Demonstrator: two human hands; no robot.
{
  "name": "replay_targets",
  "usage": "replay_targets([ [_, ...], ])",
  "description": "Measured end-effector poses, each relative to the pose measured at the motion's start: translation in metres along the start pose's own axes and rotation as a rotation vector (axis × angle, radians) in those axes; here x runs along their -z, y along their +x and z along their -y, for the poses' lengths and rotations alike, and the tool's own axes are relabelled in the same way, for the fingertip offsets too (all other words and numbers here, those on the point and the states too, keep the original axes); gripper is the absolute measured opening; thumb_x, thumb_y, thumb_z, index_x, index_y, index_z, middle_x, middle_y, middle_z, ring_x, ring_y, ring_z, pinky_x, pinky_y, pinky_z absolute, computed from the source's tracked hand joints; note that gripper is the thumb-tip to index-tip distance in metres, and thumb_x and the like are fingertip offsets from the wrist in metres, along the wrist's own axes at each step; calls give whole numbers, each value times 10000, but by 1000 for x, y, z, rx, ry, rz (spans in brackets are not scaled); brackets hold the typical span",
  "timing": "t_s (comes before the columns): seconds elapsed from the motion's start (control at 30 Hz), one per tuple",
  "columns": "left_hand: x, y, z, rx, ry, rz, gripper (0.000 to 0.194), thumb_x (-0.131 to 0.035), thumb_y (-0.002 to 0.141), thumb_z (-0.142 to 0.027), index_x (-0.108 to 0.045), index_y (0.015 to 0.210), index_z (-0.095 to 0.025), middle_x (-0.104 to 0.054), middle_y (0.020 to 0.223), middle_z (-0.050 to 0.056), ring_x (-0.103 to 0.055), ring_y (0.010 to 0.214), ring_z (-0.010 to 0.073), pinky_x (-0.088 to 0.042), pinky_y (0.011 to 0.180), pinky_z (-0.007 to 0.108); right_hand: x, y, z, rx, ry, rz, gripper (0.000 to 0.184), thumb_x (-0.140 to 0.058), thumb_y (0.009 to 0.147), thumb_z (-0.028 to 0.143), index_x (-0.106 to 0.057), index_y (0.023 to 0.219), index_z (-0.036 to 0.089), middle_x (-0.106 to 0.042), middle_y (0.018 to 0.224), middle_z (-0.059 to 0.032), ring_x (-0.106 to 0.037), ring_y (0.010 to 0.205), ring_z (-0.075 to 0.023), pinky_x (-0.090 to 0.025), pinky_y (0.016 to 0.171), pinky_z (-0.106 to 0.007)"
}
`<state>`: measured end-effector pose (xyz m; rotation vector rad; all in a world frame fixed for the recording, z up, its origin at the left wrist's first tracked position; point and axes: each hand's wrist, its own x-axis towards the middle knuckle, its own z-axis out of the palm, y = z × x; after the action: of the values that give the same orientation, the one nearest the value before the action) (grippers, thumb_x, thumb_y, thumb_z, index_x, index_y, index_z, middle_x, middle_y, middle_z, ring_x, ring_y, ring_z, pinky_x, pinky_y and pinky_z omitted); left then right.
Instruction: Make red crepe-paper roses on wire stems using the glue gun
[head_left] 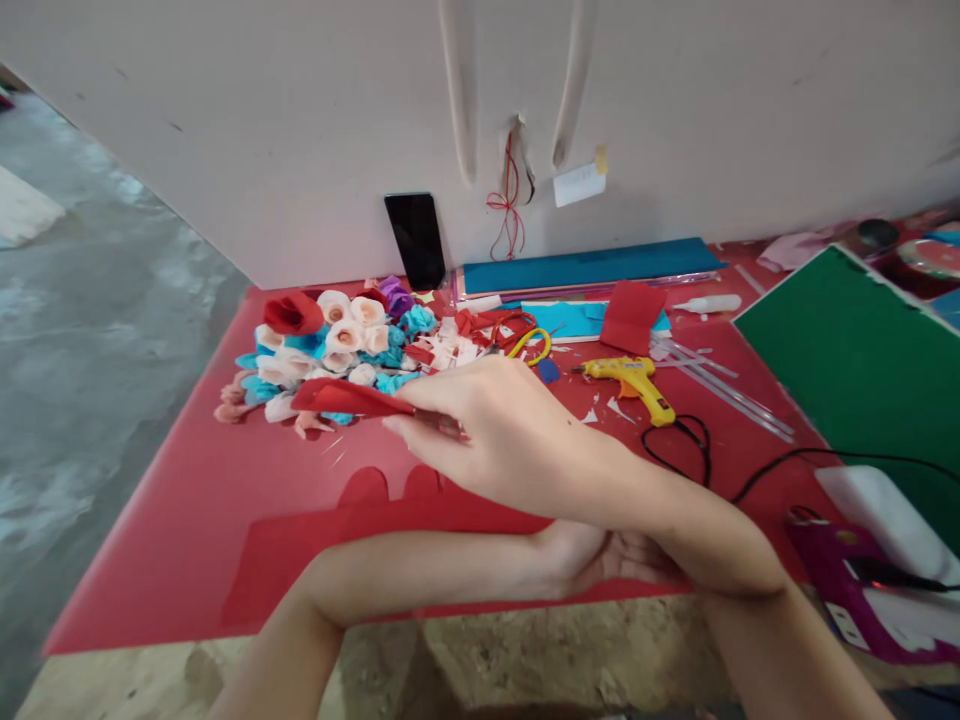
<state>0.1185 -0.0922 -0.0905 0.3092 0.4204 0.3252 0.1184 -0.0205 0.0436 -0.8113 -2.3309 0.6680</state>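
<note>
My right hand is closed in a pinch on the narrow end of a folded red crepe paper petal, held up in front of a pile of paper flowers. Reaching across beneath the right forearm, my left hand rests palm up near the table's front edge. Its fingers look loosely stretched, though the forearm covers part of them, and no object shows in it. Below the right hand lies red crepe paper, with rounded petal shapes along its upper side.
On the red table are scissors, a yellow glue gun with a black cord, a small white bottle and clear sticks. A phone leans on the white wall. At right are a green board and purple case.
</note>
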Motion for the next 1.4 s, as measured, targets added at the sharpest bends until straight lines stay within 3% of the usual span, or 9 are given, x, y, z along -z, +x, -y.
replay_targets([
  [0.13, 2, -16, -12, 24, 58, -39, 626, -337, 887, -518, -674, 902, 9, -687, 904, 218, -674, 830, 256, -408, 969, 495, 9, -2, -5, -64, 8, -35, 219, -492, 872, 185, -482, 656, 153, -397, 548, 48, -323, 518, -69, -209, 501, -238],
  [0.3, 1, -37, -35, -157, 184, -145, 338, -650, 742, -307, -671, 988, -76, -686, 1071, 170, -649, 1024, 254, -438, 990, 408, 18, -11, -14, -106, -27, -137, 237, -529, 861, 169, -527, 626, 137, -380, 546, 52, -292, 533, -59, -229, 512, -217],
  [0.4, 7, -45, -52, -285, 298, -250, 345, -758, 566, -97, -677, 902, -114, -700, 1067, 111, -646, 1038, 223, -454, 981, 341, 21, -19, -21, -126, -60, -188, 231, -550, 854, 171, -551, 626, 127, -360, 544, 54, -261, 524, -54, -229, 499, -208],
  [0.5, 17, -50, -71, -396, 438, -320, 325, -760, 570, -83, -679, 881, -132, -732, 940, 68, -681, 935, 195, -521, 850, 290, 22, -30, -28, -116, -48, -208, 270, -574, 838, 162, -510, 579, 122, -354, 523, 58, -271, 510, -46, -238, 494, -202],
  [0.63, 31, -58, -94, -488, 643, -353, 117, -663, 718, -166, -673, 611, -120, -698, 596, 37, -674, 600, 168, -534, 597, 261, 22, -46, -35, -130, 55, -158, 250, -558, 837, 138, -534, 589, 122, -432, 501, 57, -347, 482, -38, -270, 482, -187],
  [0.77, 32, -70, -111, -637, 784, -403, 97, -630, 753, -144, -710, 802, -165, -733, 752, 19, -680, 796, 185, -527, 760, 279, 20, -62, -38, -206, 181, -88, 205, -541, 856, 170, -605, 665, 136, -548, 573, 32, -428, 512, -56, -321, 493, -184],
  [0.9, 21, -84, -118, -782, 891, -376, 373, -611, 794, -143, -588, 1147, -261, -648, 1165, 34, -592, 1091, 188, -486, 902, 292, 16, -71, -39, -237, 291, -75, 129, -550, 854, 174, -638, 764, 143, -566, 579, 32, -444, 500, -60, -335, 473, -179],
  [1.03, 12, -99, -114, -848, 1087, -254, 270, -589, 834, -177, -653, 1093, -219, -558, 1264, 59, -498, 1205, 192, -423, 1006, 265, 14, -73, -39, -245, 375, -39, 152, -543, 862, 173, -628, 739, 150, -577, 587, 30, -473, 505, -60, -357, 493, -176],
  [1.4, 13, -100, -99, -831, 884, -225, 260, -549, 868, -152, -691, 1017, -311, -555, 1264, 11, -510, 1172, 184, -438, 992, 309, 11, -69, -44, -370, 450, 64, 274, -511, 876, 187, -526, 605, 146, -493, 541, 35, -428, 503, -60, -324, 472, -191],
])
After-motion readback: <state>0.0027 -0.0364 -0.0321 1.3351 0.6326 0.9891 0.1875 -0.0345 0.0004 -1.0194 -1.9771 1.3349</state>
